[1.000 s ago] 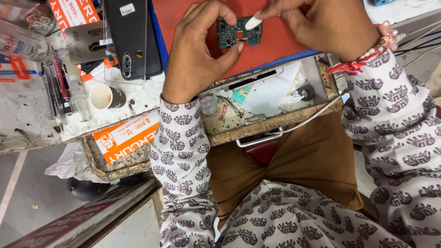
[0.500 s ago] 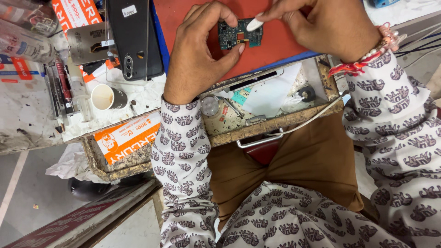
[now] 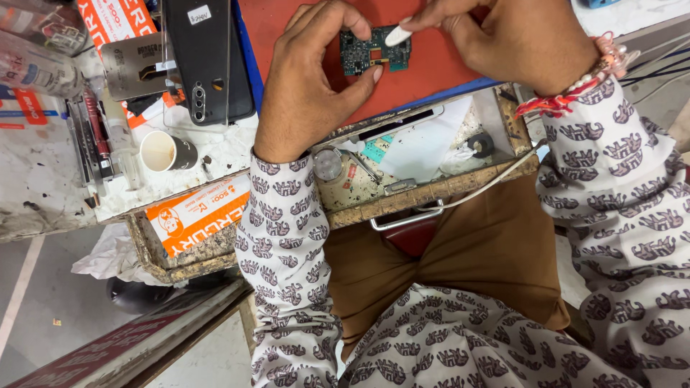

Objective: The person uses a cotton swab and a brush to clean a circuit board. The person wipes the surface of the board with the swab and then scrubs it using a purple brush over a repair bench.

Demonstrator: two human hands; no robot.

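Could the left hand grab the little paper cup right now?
Probably not at once. The left hand is busy steadying the circuit board on the red mat. The cup stands open on the bench to its left, with nothing blocking it, so letting go first would do.

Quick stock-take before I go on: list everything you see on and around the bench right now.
circuit board: one, dark green, on the red mat, pinched by the left hand
red mat: one, bench top
white tool: one, tip on the board, in the right hand
phone: one, black, back up, left of the mat
paper cup: one, white inside, below the phone
open drawer: one, worn, under the mat, holding small parts
orange carton: one, lower left tray
left hand: holds the board
right hand: holds the tool
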